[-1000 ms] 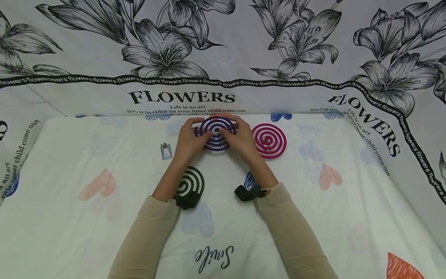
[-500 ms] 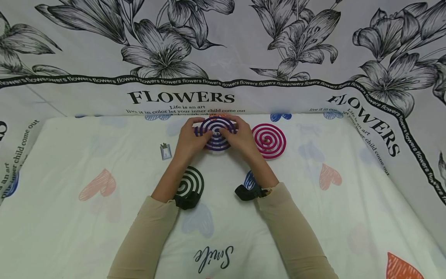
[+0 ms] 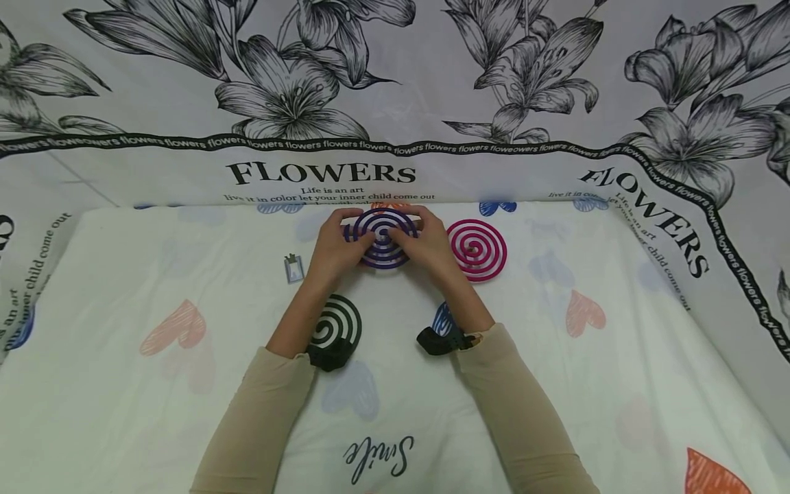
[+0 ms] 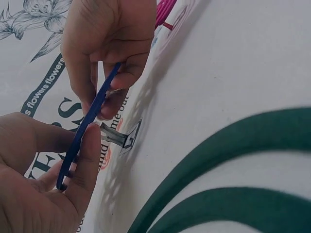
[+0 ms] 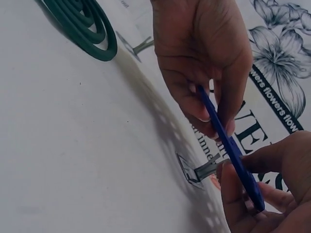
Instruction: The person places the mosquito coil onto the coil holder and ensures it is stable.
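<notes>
Floral cloth [image 3: 407, 75] behind, heart-printed cloth [image 3: 247, 412] below, two hands on one coil

From the head view, I see both forearms, in tan sleeves [image 3: 247, 425], reaching forward and converging. The left hand [image 3: 339, 250] and right hand [image 3: 430, 243] pinch a blue-violet coil [image 3: 384, 245] by opposite sides, thumbs over its face, other fingers behind. Against the frame half a second before, the coil sits just a hair lower; the grip and the arms look unchanged. A magenta coil [image 3: 472, 248] lies just beside the right hand, a dark green coil [image 3: 358, 322] by the left wrist, partly covered by its black strap [image 3: 332, 354], and a small metal stand [image 3: 294, 268] left of the left hand. "Smile" is printed upside down on the near cloth.

In the left wrist view, the blue-violet coil shows edge-on and tilted, squeezed between thumbs and fingers. Just beside it a second metal stand [image 4: 115, 136] rises from its flat base; I can't tell whether they touch.

Through the right wrist view the coil slants between both hands, fingers curled at its rim, above the pale surface, which carries a lacy shadow.
</notes>
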A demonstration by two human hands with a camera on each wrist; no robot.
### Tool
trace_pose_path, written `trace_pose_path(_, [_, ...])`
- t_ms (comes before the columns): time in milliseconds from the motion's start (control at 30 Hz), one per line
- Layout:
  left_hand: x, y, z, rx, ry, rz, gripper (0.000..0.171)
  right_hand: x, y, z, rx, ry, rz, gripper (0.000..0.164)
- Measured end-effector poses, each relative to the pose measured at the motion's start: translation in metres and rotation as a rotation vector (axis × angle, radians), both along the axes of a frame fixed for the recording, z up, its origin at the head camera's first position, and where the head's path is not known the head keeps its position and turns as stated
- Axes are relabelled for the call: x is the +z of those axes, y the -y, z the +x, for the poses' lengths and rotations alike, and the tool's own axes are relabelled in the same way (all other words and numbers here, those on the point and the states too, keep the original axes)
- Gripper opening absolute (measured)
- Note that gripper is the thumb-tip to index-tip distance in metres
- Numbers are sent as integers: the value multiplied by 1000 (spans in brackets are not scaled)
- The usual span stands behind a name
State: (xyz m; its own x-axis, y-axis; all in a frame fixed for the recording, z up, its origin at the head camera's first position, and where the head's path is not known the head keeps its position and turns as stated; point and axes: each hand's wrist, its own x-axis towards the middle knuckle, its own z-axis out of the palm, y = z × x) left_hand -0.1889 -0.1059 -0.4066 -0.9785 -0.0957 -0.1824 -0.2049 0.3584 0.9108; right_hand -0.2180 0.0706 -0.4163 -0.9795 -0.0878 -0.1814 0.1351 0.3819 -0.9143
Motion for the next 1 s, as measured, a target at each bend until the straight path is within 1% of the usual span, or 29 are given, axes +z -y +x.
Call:
trace_pose_path(200, [-2,0,-1,7,-19,8,59,1,0,0,7,1,-31,56])
trace_pose_path(333, [-3,1,-1,23,-23,-11,65,1,0,0,11,7,-25,57])
trace_pose_path(433, [-3,1,-1,33,-19,-15,66,1,0,0,15,19,-17,57])
trace_pose_path(600, [-3,-1,-1,36,-16,-8,62,0,0,-1,16,20,-5,58])
trace_pose_path(833, [-4,-1,-1,19,-37,2,65,1,1,-2,9,14,-12,57])
trace_pose_path(1000, [-6,-1,-1,23,-36,-4,67,-1,1,0,5,22,-25,56])
